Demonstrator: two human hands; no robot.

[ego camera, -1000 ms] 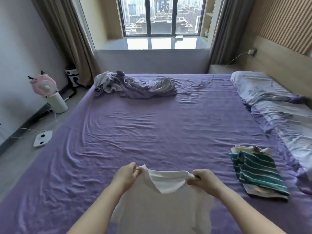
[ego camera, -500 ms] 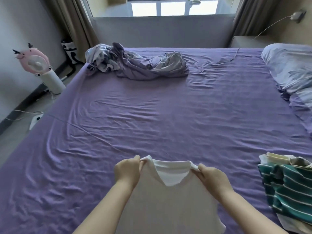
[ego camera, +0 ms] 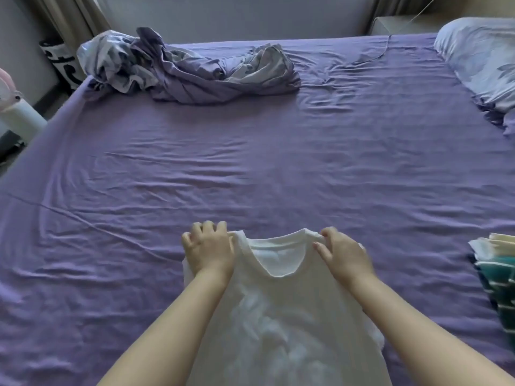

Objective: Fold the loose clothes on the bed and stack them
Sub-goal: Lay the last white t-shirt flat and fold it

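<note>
1. Purple sheet (ego camera: 278,162) covers a wide bed that fills nearly the whole frame, wrinkled but mostly bare across its middle.

2. At the lower centre I see a white T-shirt (ego camera: 284,316) spread on the sheet, neckline pointing toward the top of the frame, body running down out of the bottom edge between my two forearms.

3. My left hand (ego camera: 207,250) sits at the shirt's left shoulder, fingers curled with the cloth pinched at the thumb side. My right hand (ego camera: 342,254) pinches the right shoulder beside the collar, thumb and fingertips closed on the fabric.

4. I judge this shirt as laid out flat but not yet folded: no crease or turned-in sleeve shows, though its lower part is out of view.

5. At the right edge, just below the middle, a small stack of folded clothes (ego camera: 498,277) shows, with a pale piece on top of a green-and-white striped one. I take this as the finished part of the job; the frame cuts it off, so I cannot count the pieces.

6. In the upper left, a crumpled heap of grey and lilac cloth (ego camera: 189,71) lies on the bed, well apart from the shirt. If these are clothes, they are still to fold; I cannot tell garments from bedding.

7. At the upper right a pale patterned pillow (ego camera: 479,57) rests on the bed.

8. Beyond the left edge, curtains (ego camera: 69,15) hang and a white appliance (ego camera: 16,118) stands on the floor.
</note>
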